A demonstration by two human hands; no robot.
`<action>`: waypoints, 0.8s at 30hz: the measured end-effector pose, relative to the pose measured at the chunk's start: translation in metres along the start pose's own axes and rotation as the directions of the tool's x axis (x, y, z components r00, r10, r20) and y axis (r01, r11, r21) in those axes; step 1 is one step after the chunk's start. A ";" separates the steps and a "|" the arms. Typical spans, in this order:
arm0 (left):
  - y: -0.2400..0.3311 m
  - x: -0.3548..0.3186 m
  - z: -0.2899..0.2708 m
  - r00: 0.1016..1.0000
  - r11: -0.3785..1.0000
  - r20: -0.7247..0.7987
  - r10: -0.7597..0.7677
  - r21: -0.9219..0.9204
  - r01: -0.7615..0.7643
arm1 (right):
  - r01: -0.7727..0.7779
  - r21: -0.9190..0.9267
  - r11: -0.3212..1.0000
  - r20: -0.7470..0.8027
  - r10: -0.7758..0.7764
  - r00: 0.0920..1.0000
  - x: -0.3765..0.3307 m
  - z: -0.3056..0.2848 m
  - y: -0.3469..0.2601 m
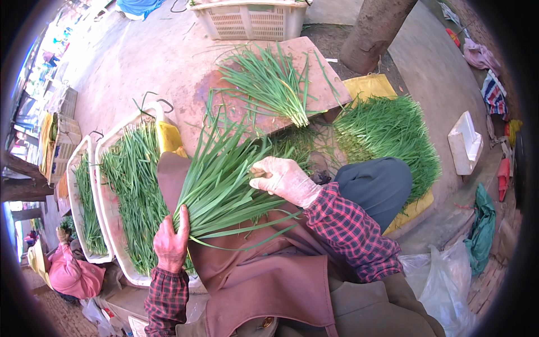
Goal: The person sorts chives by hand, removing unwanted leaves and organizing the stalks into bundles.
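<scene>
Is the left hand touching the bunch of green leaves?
Touching. The head view shows the left hand wrapped around the base of the bunch of green leaves, thumb pressed against the stalks.

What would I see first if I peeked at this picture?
First, the big fan of long green leaves in the middle, gripped at its base by the left hand while the gloved right hand picks at it. Then more green: a white tray full of leaves on the left, a bunch on the reddish board ahead, and a heap on the right.
</scene>
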State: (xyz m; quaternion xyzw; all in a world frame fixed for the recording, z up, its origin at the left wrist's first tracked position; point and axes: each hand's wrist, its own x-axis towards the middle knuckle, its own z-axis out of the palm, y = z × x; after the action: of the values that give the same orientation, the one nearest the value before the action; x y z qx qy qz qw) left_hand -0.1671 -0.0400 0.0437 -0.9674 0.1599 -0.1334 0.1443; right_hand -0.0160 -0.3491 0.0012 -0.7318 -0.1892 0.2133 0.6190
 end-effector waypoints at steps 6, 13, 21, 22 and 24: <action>0.002 -0.003 0.000 1.000 1.000 0.031 -0.006 -0.016 0.007 | 0.244 -0.346 0.906 0.017 -0.254 0.967 0.002 0.012 0.000; 0.005 -0.002 -0.003 0.999 0.998 0.042 0.015 -0.062 -0.012 | 0.385 -0.618 0.686 -0.050 -0.522 0.851 0.006 0.029 0.007; -0.007 -0.019 0.007 0.994 0.993 -0.079 0.071 -0.088 -0.077 | -0.059 0.380 0.923 -0.353 0.203 0.913 -0.015 -0.029 0.003; -0.011 -0.021 0.009 0.991 0.991 -0.102 0.089 -0.092 -0.098 | -0.038 0.307 0.951 -0.529 0.204 0.824 -0.010 -0.031 0.012; -0.018 -0.023 0.012 0.984 0.987 -0.130 0.121 -0.086 -0.133 | -0.073 0.279 0.957 -0.469 0.202 0.860 -0.017 -0.053 0.017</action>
State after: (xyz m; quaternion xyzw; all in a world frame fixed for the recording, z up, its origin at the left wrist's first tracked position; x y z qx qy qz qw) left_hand -0.1796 -0.0131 0.0333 -0.9508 0.2361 -0.1760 0.0963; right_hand -0.0010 -0.4043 -0.0068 -0.6890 0.0567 0.0858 0.7174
